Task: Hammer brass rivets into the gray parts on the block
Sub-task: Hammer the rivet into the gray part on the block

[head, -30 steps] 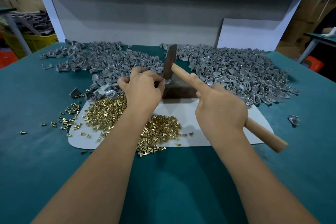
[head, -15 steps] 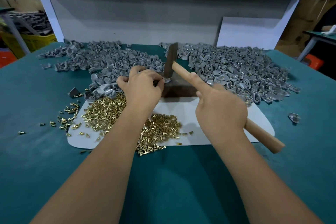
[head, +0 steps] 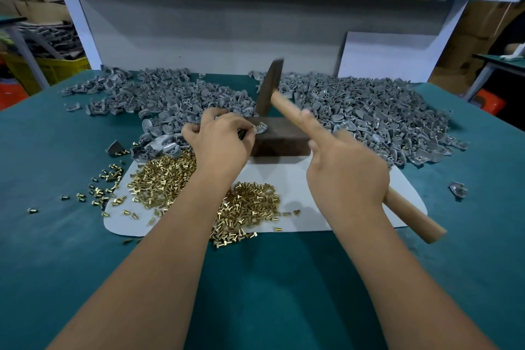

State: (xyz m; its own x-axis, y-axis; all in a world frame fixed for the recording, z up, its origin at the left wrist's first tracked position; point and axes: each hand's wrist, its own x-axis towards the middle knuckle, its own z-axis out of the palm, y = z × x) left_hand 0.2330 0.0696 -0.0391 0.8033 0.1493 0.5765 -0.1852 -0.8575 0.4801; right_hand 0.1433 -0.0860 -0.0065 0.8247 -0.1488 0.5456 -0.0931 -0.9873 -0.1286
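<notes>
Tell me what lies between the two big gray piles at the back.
In the head view, the hammer head stands in the gap, with bare green table behind it and the block just in front.

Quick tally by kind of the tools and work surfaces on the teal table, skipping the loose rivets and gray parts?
Wooden-handled hammer: 1
Dark rectangular block: 1
White flat mat: 1
Total: 3

Workshop: green bench (head: 71, 236), heaped gray parts (head: 369, 111).
</notes>
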